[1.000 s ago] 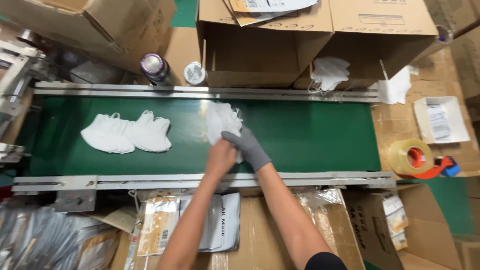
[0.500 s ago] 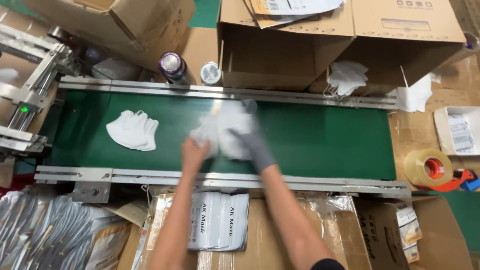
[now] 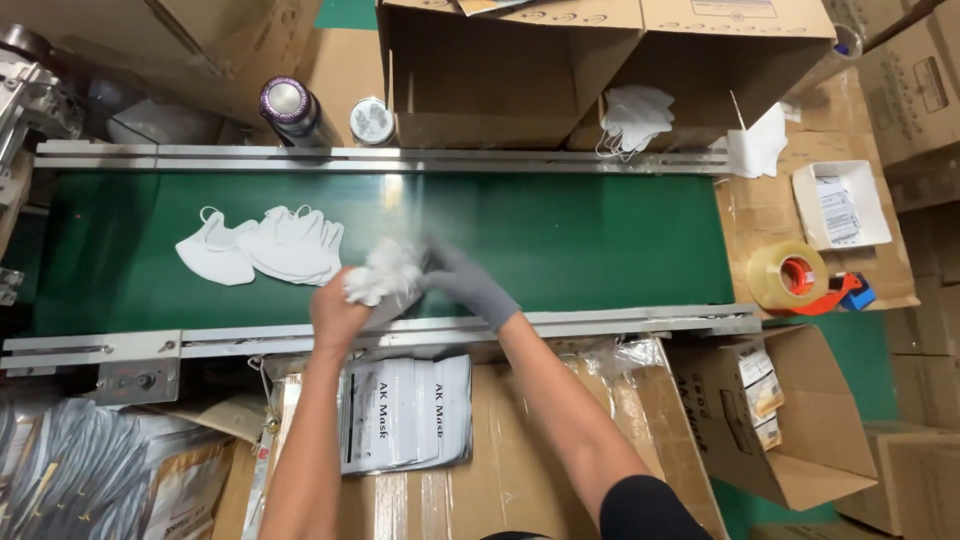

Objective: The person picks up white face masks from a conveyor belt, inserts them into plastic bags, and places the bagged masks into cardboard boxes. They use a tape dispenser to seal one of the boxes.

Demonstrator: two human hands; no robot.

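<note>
My bare left hand (image 3: pixel 338 312) grips a bunched white face mask (image 3: pixel 382 272) over the near edge of the green conveyor belt (image 3: pixel 600 240). My right hand (image 3: pixel 465 283), in a grey glove, touches the same mask from the right, fingers pointing left. Both hands are blurred by motion. Two or three more white masks (image 3: pixel 265 245) lie flat on the belt to the left of my hands.
Open cardboard boxes (image 3: pixel 500 70) stand behind the belt, with a pile of white masks (image 3: pixel 635 115) beside them. Two cans (image 3: pixel 290 105) sit at the back left. White printed pouches (image 3: pixel 405 410) lie below the belt. A tape dispenser (image 3: pixel 800 280) rests at right.
My hands have pulled the mask from the middle of the belt toward its near edge and bunched it. The masks on the left have travelled rightward in view.
</note>
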